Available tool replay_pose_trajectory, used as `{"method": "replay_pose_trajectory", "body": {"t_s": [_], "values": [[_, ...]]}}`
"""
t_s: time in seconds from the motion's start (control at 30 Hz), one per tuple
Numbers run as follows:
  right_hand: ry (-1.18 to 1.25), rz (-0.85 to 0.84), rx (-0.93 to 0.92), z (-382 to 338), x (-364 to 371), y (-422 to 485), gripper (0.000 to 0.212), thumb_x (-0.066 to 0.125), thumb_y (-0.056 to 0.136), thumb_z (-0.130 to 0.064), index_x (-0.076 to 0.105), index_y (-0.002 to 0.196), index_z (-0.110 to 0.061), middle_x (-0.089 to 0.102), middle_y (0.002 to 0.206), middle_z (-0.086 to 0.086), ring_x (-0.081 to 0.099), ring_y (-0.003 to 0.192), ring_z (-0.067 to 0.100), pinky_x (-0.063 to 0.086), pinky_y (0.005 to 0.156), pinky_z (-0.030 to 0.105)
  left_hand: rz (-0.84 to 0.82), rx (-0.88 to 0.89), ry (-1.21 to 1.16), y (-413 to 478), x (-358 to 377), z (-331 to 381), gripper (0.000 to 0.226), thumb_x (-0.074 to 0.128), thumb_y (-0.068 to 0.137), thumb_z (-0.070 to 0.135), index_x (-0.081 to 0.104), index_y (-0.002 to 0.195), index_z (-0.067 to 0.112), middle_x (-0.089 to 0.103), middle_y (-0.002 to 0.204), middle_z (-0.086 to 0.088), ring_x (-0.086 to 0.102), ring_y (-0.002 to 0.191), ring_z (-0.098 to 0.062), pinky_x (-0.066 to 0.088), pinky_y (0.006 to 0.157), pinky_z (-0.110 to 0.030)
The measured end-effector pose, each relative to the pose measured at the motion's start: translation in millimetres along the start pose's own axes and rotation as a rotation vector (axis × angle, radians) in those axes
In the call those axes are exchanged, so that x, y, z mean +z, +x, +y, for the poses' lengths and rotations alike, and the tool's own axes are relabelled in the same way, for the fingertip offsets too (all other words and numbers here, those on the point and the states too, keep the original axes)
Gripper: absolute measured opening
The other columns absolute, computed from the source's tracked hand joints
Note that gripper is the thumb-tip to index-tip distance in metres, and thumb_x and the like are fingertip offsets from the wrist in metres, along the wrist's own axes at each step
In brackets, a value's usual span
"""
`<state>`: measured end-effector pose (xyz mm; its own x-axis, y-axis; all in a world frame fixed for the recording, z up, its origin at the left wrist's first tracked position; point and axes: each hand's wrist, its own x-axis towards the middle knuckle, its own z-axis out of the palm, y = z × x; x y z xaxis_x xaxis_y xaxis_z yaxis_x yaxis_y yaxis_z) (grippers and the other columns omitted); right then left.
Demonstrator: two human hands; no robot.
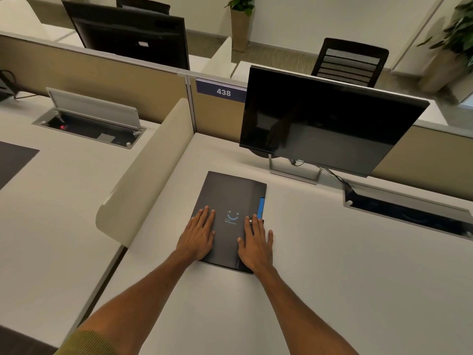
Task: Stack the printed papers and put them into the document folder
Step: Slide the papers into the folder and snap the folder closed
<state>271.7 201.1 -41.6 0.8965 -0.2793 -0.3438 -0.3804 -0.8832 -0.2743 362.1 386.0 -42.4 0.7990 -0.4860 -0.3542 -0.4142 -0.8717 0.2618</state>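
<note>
Head view — folder (230, 198) closed, flat under left hand (198, 235), right hand (256, 245).

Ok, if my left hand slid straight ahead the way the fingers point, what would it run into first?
Probably nothing soon: the left hand would cross the folder, then bare desk toward the partition with the 438 label; depth is hard to judge.

Two bare forearms. Left hand (198, 235): no jewellery. Right hand (256, 245): dark ring (251, 221) on one finger. Olive ribbed sleeve (87, 343) at left upper arm, lower frame edge.
</note>
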Motion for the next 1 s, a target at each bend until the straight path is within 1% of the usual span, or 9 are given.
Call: {"method": "replay_pose_trajectory", "body": {"t_s": [0.23,0.47,0.73,1.0], "values": [[0.018,0.010,0.026,-16.6,-9.0,46.4,0.073,0.036,0.110,-0.045,0.000,0.170,-0.022,-0.010,0.178,0.003,-0.007,0.166,0.023,0.004,0.133,0.057,0.001,0.011,-0.020,45.9,-18.5,-17.2,0.069,0.026,0.117,0.038,-0.010,0.173,0.017,-0.014,0.182,-0.005,-0.010,0.171,-0.024,0.004,0.141,-0.044],[0.034,0.056,0.059,-23.3,-14.0,91.9,0.073,0.036,0.110,-0.044,0.000,0.170,-0.022,-0.009,0.178,0.003,-0.006,0.166,0.022,0.005,0.133,0.056,0.056,0.024,-0.026,91.7,-29.0,-26.2,0.069,0.026,0.116,0.037,-0.007,0.173,0.017,-0.012,0.182,-0.005,-0.008,0.171,-0.024,0.004,0.141,-0.044],[0.053,0.099,0.080,-26.9,-21.0,137.0,0.074,0.038,0.109,-0.042,0.002,0.170,-0.021,-0.008,0.178,0.003,-0.006,0.166,0.022,0.005,0.133,0.057,0.078,0.032,-0.008,138.8,-37.7,-31.6,0.069,0.024,0.115,0.037,-0.008,0.173,0.017,-0.013,0.182,-0.005,-0.009,0.171,-0.024,0.002,0.141,-0.045],[0.008,0.079,0.081,-23.4,-31.7,163.3,0.074,0.037,0.109,-0.046,0.002,0.170,-0.023,-0.006,0.178,0.002,-0.004,0.166,0.022,0.004,0.132,0.059,0.078,0.028,0.015,163.2,-43.6,-30.9,0.069,0.022,0.115,0.038,-0.009,0.173,0.017,-0.015,0.182,-0.006,-0.011,0.171,-0.025,0.001,0.140,-0.047]]}}
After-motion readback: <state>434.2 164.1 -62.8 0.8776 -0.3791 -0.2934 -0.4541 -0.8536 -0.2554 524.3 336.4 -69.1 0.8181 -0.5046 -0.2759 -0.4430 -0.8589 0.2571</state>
